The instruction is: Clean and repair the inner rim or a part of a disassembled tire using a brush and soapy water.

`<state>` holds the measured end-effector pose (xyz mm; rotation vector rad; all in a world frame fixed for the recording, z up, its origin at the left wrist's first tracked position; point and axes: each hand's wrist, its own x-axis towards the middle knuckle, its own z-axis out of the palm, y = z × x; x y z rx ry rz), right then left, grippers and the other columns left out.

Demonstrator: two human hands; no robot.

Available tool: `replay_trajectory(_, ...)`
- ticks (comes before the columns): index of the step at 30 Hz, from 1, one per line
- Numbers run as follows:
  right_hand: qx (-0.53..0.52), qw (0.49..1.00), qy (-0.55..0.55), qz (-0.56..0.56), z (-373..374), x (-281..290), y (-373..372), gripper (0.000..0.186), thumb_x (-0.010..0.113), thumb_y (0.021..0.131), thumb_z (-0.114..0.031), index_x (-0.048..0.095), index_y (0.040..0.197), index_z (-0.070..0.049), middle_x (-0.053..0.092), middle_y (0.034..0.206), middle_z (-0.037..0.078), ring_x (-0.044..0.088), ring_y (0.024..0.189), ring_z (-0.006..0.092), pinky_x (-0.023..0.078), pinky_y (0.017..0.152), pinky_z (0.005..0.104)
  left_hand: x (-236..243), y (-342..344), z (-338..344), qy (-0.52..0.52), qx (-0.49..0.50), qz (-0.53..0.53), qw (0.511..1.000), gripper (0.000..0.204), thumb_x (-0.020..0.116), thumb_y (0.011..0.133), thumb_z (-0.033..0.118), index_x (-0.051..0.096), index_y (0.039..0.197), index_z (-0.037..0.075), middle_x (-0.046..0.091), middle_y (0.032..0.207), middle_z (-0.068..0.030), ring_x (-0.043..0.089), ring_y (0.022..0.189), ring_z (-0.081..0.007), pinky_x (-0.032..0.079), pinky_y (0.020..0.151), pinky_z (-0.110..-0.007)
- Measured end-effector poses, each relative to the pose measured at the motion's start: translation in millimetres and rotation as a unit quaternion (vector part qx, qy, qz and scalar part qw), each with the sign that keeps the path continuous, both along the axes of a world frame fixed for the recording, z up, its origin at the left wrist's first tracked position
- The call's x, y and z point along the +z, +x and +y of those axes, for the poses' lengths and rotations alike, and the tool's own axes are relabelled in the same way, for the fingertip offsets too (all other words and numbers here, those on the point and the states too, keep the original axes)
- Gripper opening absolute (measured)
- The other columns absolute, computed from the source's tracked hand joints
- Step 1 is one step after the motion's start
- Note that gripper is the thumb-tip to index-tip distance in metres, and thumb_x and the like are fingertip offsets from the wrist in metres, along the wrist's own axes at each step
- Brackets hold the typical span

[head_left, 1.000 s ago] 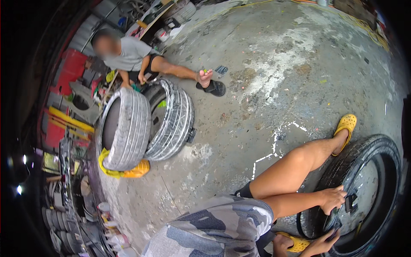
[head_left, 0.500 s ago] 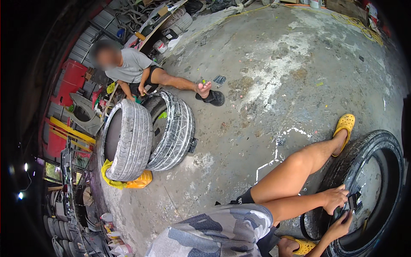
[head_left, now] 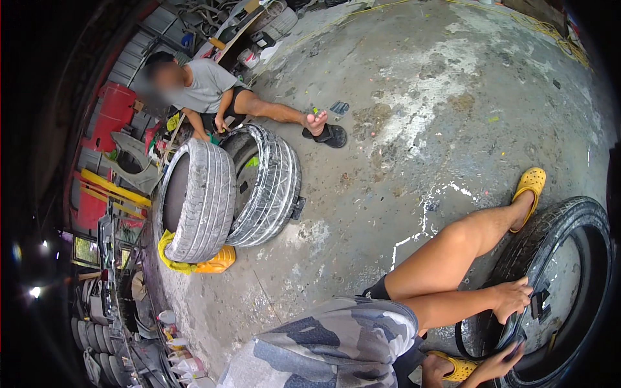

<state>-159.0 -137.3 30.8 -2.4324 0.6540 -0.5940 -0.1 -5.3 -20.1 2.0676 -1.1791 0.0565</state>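
Two worn tires (head_left: 206, 207) stand beside a seated person (head_left: 208, 87), well left of the right hand (head_left: 497, 366), whose fingers bend at a black tire (head_left: 532, 253), hold unclear; just above, the left hand (head_left: 512, 300) grips that tire's rim, beside dark pieces (head_left: 538, 304).

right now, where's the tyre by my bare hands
In the head view, the tyre is at lower right; your left hand is at its left rim, with a yellow clog beside its upper-left edge.
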Motion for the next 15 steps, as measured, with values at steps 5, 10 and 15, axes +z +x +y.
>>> replay_trajectory(5, -0.039, 0.999, -0.019, -0.015, -13.3, 11.2, -25.5, 0.034, 0.059, 0.101, -0.026, 0.065, 0.122, -0.001, 0.068, 0.121, 0.017, 0.066, 0.109, 0.0275, 0.05, 0.093, 0.0359, 3.7, -10.7, -33.5, -0.03, -0.016, -0.062, 0.997, 0.037, 0.073, 0.042, 0.049, 0.074, 0.067, 0.022, 0.065, 0.081, 0.0029, 0.051, 0.101, -0.0225, 0.033, 0.096, -0.047)
replay_trajectory(10, 0.001, 0.999, 0.032, 0.033, 19.8, 28.6, 37.0, 0.028, 0.062, 0.096, -0.016, 0.067, 0.115, 0.004, 0.07, 0.109, 0.022, 0.069, 0.096, 0.0315, 0.053, 0.085, 0.0386, -3.0, 5.1, 2.9, -0.118, 0.004, -0.078, 0.99, 0.037, 0.078, 0.044, 0.048, 0.072, 0.068, 0.021, 0.066, 0.08, -0.002, 0.06, 0.09, -0.0264, 0.042, 0.079, -0.05)
replay_trajectory(15, -0.044, 0.998, -0.04, 0.008, 36.1, 35.3, -5.7, 0.022, 0.068, 0.09, -0.009, 0.07, 0.111, -0.002, 0.072, 0.099, 0.017, 0.068, 0.085, 0.031, 0.05, 0.077, 0.0383, 14.7, 10.2, 15.2, -0.032, -0.019, -0.025, 0.999, 0.034, 0.077, 0.048, 0.038, 0.069, 0.074, 0.017, 0.061, 0.088, 0.0025, 0.055, 0.094, -0.02, 0.035, 0.084, -0.042)
